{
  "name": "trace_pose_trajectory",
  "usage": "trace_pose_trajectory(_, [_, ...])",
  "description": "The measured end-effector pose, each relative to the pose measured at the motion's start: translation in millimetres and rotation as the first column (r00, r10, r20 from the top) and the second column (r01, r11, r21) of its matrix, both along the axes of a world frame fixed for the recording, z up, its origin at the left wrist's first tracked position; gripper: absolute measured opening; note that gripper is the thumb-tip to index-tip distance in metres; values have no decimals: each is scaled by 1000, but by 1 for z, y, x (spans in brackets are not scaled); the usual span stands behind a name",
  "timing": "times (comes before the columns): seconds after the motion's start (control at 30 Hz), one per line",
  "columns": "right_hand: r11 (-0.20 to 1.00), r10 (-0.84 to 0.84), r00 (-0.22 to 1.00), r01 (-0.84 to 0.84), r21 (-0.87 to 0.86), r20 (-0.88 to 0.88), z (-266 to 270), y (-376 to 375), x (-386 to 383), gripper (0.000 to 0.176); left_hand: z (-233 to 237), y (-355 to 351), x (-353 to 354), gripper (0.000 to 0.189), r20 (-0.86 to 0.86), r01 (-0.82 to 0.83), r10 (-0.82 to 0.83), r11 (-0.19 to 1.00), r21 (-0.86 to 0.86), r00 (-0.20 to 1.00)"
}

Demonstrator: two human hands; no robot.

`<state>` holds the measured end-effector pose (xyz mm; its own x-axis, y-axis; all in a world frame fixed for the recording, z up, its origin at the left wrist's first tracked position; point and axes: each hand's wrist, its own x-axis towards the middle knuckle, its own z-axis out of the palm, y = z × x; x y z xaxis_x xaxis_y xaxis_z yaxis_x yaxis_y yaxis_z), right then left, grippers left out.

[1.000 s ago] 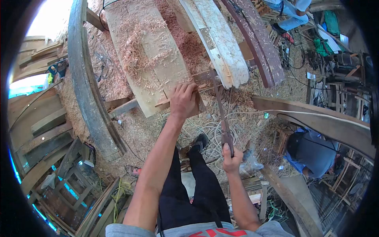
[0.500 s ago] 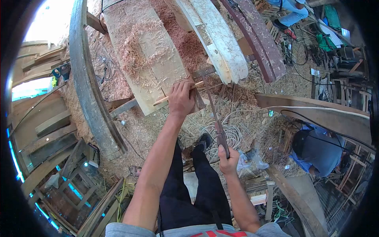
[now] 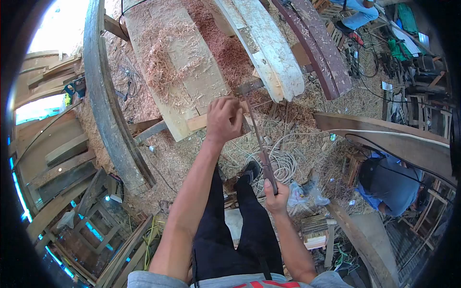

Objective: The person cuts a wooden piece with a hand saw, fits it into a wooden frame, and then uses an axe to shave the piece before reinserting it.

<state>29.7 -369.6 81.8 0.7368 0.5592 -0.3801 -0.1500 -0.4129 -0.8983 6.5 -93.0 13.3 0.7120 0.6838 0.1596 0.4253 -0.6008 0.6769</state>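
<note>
My left hand [image 3: 224,119] is curled over a small flat wood strip [image 3: 198,123], pressing it at the near end of a wide plank [image 3: 172,115]. The strip's pale broad face shows to the left of my fingers, and its other end pokes out on the right. In my right hand [image 3: 277,197] is the dark handle of a machete [image 3: 267,165]. Its long narrow blade points up and away, with the tip part beside the strip's right end, close to my left fingers.
Curly shavings [image 3: 161,67] cover the plank. A curved grey beam [image 3: 103,96] stands left; a white-painted timber [image 3: 276,57] and a maroon one [image 3: 314,48] lie to the right. Coiled hose [image 3: 283,165] is on the floor. A person [image 3: 391,185] crouches at right, another [image 3: 357,17] sits farther back.
The wood strip has turned from its thin edge to its broad face under my left hand. My right hand keeps its grip on the machete, nearly in the same place.
</note>
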Motion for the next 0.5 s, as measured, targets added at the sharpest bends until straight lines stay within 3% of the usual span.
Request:
trace_pose_trajectory(0.1, [1000, 5, 999, -5, 4, -32, -2, -1, -5, 45, 0, 7, 17, 38, -48, -228, 248, 939, 258, 968])
trace_pose_trajectory(0.2, [999, 33, 999, -33, -25, -23, 6, 0, -1, 43, -14, 10, 37, 50, -149, -467, 514, 844, 263, 845])
trace_pose_trajectory(0.3, [997, 36, 998, -39, -71, -45, 21, 2, 0, 42, -24, 22, 43, 59, -21, -650, 650, 760, 23, 760])
trace_pose_trajectory(0.5, [962, 104, 993, -113, -249, -49, 83, 32, 28, 40, -27, 20, 53, 62, -240, -637, 662, 749, 183, 710])
